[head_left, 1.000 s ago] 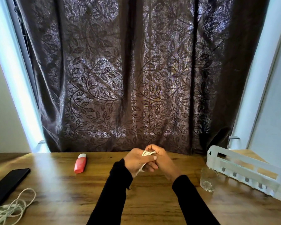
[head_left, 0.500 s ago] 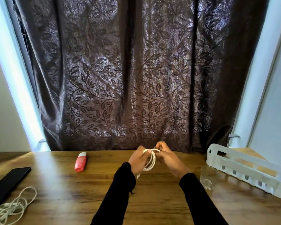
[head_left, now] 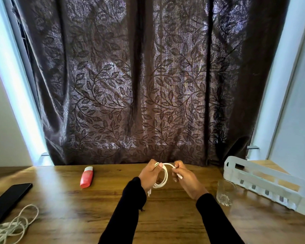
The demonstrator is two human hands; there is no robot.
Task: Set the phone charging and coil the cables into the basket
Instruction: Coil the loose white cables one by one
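Above the middle of the wooden table, my left hand (head_left: 149,175) grips a small coil of white cable (head_left: 164,178), with one plug end hanging below my wrist. My right hand (head_left: 182,175) pinches the cable's other end just right of the coil. A black phone (head_left: 9,198) lies flat at the far left edge. In front of the phone sits a loose tangle of pale cable (head_left: 11,224). The white slotted basket (head_left: 264,184) stands at the right side of the table.
A clear drinking glass (head_left: 224,192) stands just right of my right forearm, in front of the basket. A red and white tube-like object (head_left: 87,176) lies left of my hands. A dark patterned curtain (head_left: 139,85) hangs behind the table's far edge.
My hands have drawn apart, the right one moving right with the cable end. The coil, first bunched between both hands, now hangs as an open loop from my left hand.
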